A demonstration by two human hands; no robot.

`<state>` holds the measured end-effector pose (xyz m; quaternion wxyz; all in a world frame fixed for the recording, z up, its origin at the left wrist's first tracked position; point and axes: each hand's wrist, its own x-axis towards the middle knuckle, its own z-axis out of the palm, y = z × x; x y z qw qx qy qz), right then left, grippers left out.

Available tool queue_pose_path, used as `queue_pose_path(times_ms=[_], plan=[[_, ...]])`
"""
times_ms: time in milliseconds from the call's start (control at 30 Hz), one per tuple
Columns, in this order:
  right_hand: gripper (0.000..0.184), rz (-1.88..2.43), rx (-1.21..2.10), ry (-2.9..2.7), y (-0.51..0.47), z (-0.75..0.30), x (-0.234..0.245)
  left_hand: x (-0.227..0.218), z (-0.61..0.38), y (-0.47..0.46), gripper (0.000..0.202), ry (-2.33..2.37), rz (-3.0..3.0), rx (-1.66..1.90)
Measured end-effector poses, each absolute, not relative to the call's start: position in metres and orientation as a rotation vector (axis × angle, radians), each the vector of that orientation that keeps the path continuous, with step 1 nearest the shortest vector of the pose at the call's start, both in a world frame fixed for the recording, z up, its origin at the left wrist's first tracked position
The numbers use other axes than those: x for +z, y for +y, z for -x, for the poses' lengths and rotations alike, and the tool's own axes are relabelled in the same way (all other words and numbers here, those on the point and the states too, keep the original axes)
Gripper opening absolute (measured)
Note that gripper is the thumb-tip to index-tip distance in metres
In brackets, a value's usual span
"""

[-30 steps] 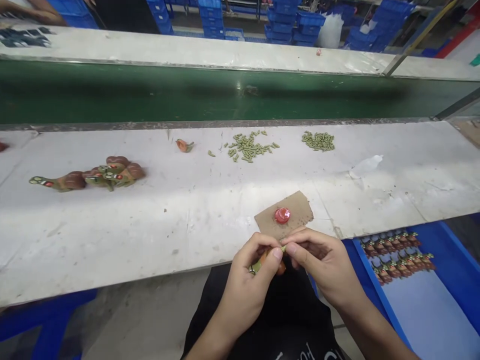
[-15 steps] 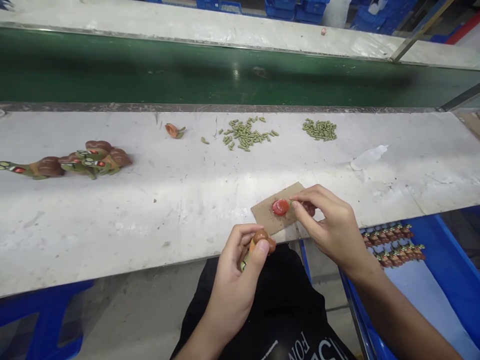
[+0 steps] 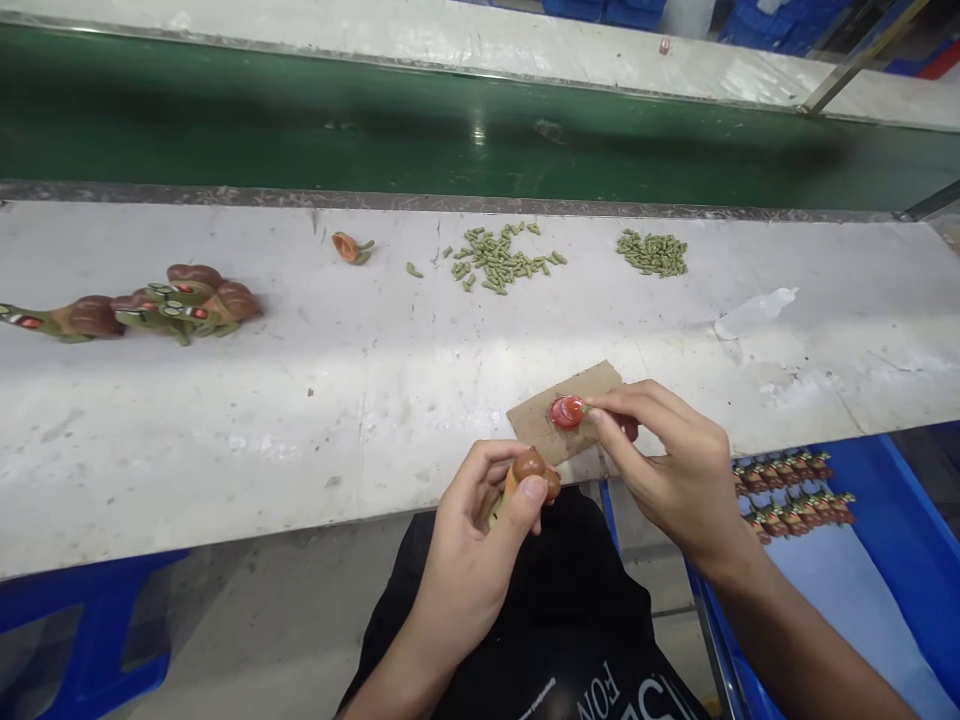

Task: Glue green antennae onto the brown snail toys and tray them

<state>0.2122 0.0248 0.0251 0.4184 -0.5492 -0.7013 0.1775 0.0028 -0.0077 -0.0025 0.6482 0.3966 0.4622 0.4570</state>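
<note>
Toy dinosaur [image 3: 531, 464] sits closed in our left hand [image 3: 469, 570], held just over the near edge of the worktop [image 3: 225, 450], brown domed end up; that left grip curls firmly around its body. Our right hand [image 3: 675, 470] is the active one: its grip is pressed together, thumb and forefinger pinching at the rim of a red disc [image 3: 568, 411] that lies on a torn cardboard scrap [image 3: 596, 388]. A tiny green bit [image 3: 586, 406] shows at the fingertips, and a reddish-brown piece [image 3: 628, 428] peeks out behind them; we cannot tell what it is.

Toward the far edge of the worktop lie a loose heap of green pegs [image 3: 495, 258], a tighter heap of green pegs [image 3: 652, 254] and 1 orange piece [image 3: 347, 247]. 3 finished-looking dinosaurs [image 3: 187, 305] rest near the left end. Beyond runs a green conveyor belt [image 3: 375, 130]. Past the near right corner, a blue crate [image 3: 885, 520] holds rows of dinosaur figures [image 3: 795, 495].
</note>
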Motion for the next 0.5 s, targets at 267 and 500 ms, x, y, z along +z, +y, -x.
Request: queue_pose_path(times_ms=[267, 500], plan=[[0.011, 1.284, 1.21, -1.066, 0.004, -0.199, 0.019, 0.005, -0.011, 0.001, 0.014, 1.012, -0.976, 1.09], [0.006, 1.317, 1.139, -1.056, 0.001, -0.195, 0.015, 0.003, -0.012, 0.003, 0.012, 1.036, -1.013, 1.058]])
